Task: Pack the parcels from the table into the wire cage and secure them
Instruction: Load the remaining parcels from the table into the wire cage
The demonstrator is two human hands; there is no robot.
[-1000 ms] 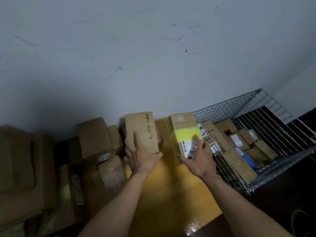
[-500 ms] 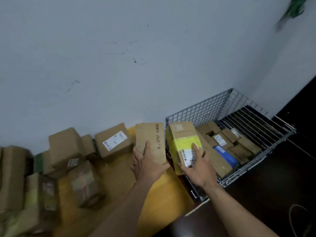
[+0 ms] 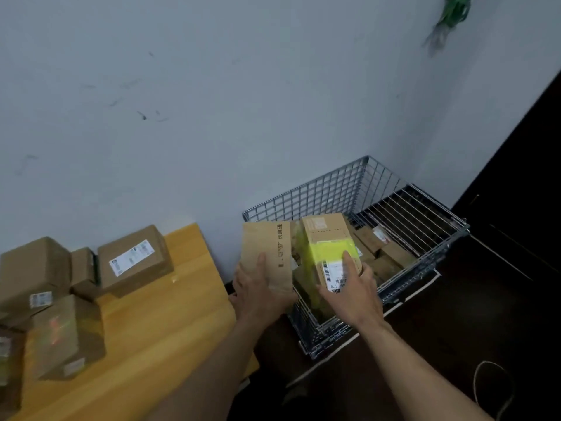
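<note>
Center frame: left hand [image 3: 261, 294]'s grip clasps a brown box [image 3: 267, 247] over the cage [image 3: 306, 194] rim; right hand [image 3: 353, 294]'s, a yellow-taped box [image 3: 329, 241].

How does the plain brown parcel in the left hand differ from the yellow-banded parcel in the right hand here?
The plain brown cardboard parcel shows only dark printed characters along one edge; the yellow-banded cardboard parcel has a bright yellow wrap and a white barcode label. The plain one hangs at the rim of the silver wire cage; the yellow-banded one is over its inside. Both are held upright, by the left hand and the right hand.
</note>
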